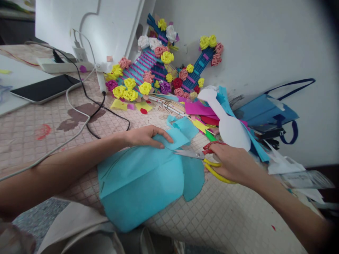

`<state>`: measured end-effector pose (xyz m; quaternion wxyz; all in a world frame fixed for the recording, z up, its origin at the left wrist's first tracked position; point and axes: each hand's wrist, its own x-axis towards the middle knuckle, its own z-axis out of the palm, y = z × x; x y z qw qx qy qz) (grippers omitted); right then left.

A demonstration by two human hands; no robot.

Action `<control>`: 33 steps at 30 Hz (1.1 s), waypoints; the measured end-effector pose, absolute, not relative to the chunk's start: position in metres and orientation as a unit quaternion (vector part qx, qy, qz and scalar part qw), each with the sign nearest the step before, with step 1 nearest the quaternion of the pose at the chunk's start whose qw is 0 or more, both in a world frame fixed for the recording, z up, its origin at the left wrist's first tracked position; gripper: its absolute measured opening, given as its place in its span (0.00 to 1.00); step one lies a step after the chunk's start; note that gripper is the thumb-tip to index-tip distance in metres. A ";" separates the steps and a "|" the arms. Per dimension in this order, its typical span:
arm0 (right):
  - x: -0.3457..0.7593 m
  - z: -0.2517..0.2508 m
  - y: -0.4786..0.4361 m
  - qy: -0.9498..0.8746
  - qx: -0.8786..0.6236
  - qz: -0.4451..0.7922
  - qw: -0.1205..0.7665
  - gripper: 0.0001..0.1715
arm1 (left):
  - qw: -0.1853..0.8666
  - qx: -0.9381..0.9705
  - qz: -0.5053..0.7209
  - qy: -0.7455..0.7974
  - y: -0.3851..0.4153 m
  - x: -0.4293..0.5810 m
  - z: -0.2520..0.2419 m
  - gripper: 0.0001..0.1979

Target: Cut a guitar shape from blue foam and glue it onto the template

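My right hand grips scissors with red and yellow handles. Their blades lie at the edge of a light blue sheet of paper, by a cut. The sheet is creased, has dark pencil-like lines at its left and hangs over the table edge towards my lap. My left hand holds the sheet's upper part, thumb and forefinger on top; its other fingers are hidden. Beyond the fingertips a partly cut blue strip curls up. A rounded blue piece shows below the blades.
White guitar-shaped card and coloured paper scraps lie beyond my right hand. Blue guitar shapes with paper flowers lean at the back. A tablet, cables and a power strip are left; a blue bag is right.
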<state>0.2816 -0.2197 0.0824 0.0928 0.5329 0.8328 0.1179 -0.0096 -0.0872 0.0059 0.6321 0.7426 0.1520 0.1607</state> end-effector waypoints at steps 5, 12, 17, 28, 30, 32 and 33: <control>0.282 0.076 -0.222 0.827 0.545 0.113 0.085 0.21 | 0.661 0.712 0.159 0.175 -0.090 -0.010 0.008 0.17; 0.275 0.069 -0.225 0.821 0.560 0.094 0.057 0.21 | 0.669 0.697 0.178 0.188 -0.093 -0.009 0.010 0.17; 0.273 0.067 -0.227 0.816 0.568 0.096 0.045 0.21 | 0.661 0.700 0.194 0.191 -0.094 -0.009 0.010 0.15; 0.268 0.065 -0.232 0.797 0.595 0.094 0.052 0.23 | 0.651 0.696 0.224 0.203 -0.095 -0.007 0.007 0.15; 0.267 0.065 -0.232 0.795 0.596 0.097 0.053 0.23 | 0.648 0.696 0.226 0.211 -0.095 -0.007 0.007 0.16; 0.267 0.065 -0.232 0.793 0.599 0.100 0.053 0.25 | 0.642 0.698 0.228 0.219 -0.095 -0.007 0.006 0.16; 0.267 0.065 -0.232 0.792 0.600 0.101 0.053 0.25 | 0.638 0.701 0.229 0.222 -0.096 -0.007 0.006 0.16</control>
